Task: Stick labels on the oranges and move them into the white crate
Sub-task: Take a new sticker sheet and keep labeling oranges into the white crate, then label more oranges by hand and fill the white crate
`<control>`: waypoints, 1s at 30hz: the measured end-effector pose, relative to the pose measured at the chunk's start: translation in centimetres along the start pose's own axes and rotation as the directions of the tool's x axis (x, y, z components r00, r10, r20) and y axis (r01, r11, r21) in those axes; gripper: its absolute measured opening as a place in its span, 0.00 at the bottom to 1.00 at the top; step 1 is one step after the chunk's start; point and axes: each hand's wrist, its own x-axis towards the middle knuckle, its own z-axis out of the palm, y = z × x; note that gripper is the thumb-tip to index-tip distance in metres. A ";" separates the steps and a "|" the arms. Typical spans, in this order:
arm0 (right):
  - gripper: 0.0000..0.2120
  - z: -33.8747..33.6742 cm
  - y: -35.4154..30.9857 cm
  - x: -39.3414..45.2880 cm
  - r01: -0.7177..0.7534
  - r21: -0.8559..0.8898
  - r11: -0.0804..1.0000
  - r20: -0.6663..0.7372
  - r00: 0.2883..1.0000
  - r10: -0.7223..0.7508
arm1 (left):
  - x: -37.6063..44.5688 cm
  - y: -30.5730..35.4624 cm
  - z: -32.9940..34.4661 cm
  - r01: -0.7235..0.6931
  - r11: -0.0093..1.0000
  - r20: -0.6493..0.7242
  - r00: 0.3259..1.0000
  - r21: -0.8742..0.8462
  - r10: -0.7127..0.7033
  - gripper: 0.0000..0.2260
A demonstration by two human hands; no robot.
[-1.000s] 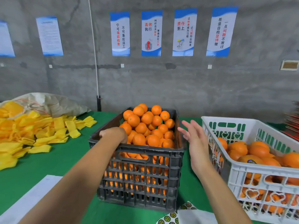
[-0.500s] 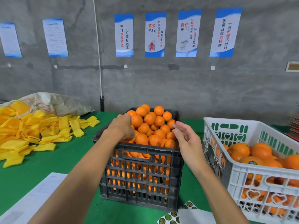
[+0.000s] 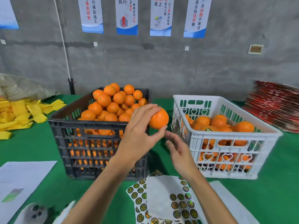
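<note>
My left hand (image 3: 140,130) grips an orange (image 3: 159,118) in the air between the two crates, fingers over its top and thumb under it. Just below it, my right hand (image 3: 178,150) is empty with relaxed fingers, beside the white crate (image 3: 226,138), which holds several oranges, one with a label. The black crate (image 3: 97,138) is heaped with oranges (image 3: 113,102). Label sheets (image 3: 174,202) with round stickers lie on the green table in front of me.
Yellow foam sleeves (image 3: 21,113) are piled at the left, with a sack behind them. A red stack of flat packaging (image 3: 275,105) sits at the far right. White papers (image 3: 21,178) lie at the near left. A grey wall with posters stands behind the table.
My left hand has lifted an orange out of the black crate and carried it right, toward the white crate. My right hand has dropped lower. The camera has tilted down.
</note>
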 end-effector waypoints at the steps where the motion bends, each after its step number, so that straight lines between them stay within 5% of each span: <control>1: 0.17 -0.4 1.0 -0.8 -0.025 -0.017 1.000 0.023 0.999 0.025 | -1.6 0.4 0.6 -0.057 0.998 0.014 0.998 0.029 0.056 0.21; 6: 0.24 -2.4 6.4 -4.7 -0.131 -0.329 0.935 0.102 0.980 0.173 | -10.6 0.4 3.4 -0.223 0.972 0.277 0.941 0.072 0.195 0.19; 11: 0.13 -4.1 10.1 -7.5 -0.065 -0.621 0.781 0.206 0.948 0.243 | -16.6 -1.0 5.4 -0.159 0.981 0.531 0.844 0.114 0.075 0.20; 19: 0.33 -4.3 11.2 -9.7 0.041 -0.519 0.854 0.390 0.900 0.194 | -18.9 -2.3 6.3 0.086 0.990 0.564 0.815 0.109 -0.133 0.17; 30: 0.19 -2.8 11.9 -8.9 0.165 -0.502 0.849 0.329 0.944 0.011 | -19.6 -2.9 6.3 0.304 0.953 0.563 0.786 0.004 -0.253 0.19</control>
